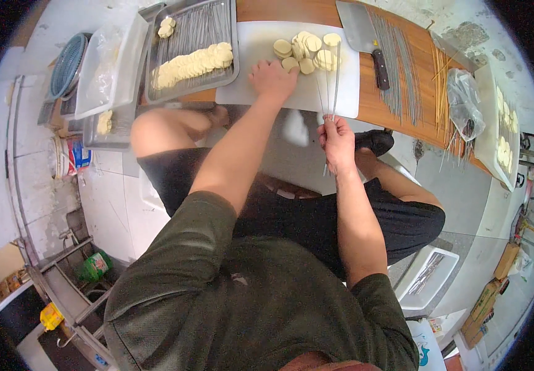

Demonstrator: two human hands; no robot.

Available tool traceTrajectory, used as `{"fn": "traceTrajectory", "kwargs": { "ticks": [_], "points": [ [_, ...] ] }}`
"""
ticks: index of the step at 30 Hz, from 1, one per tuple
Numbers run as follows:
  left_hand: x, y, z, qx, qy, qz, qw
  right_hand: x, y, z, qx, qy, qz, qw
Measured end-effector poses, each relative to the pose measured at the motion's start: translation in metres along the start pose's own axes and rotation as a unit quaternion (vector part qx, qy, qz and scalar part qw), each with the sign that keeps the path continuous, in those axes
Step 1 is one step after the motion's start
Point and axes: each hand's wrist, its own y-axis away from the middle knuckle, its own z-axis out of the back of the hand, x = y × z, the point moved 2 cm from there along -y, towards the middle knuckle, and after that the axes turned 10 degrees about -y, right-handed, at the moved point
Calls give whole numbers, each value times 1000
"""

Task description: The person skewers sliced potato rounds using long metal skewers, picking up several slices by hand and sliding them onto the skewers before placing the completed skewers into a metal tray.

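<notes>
My right hand [336, 139] is closed round the lower ends of several thin metal skewers [330, 93]. They fan upward from the fist over a white cutting board [233, 62]. Loose round pale-yellow slices [307, 44] lie on the far part of the board, some overlapping; the skewers' upper ends pass in front of the right-hand ones. My left hand [272, 80] rests low over the board with fingers spread, its thumb side next to the nearest slice [290, 63]. It does not visibly hold anything.
To the left, a metal tray [230, 77] holds skewers and a row of overlapping slices. A cleaver [358, 31] and bare metal skewers [400, 80] lie right on the wooden table. Further right are wooden sticks [441, 83], a plastic bag [465, 105] and a white tray [486, 133].
</notes>
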Motion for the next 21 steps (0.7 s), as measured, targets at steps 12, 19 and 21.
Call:
{"fn": "traceTrajectory", "kwargs": {
  "ticks": [12, 19, 21],
  "points": [
    [11, -17, -6, -12, 306, 30, 952, -1, -2, 2, 12, 39, 1, 999],
    [42, -23, 27, 150, 722, 69, 672, -2, 4, -10, 68, 106, 0, 992],
    [46, -24, 31, 150, 731, 84, 660, -4, 4, -11, 77, 122, -1, 989]
  ]
}}
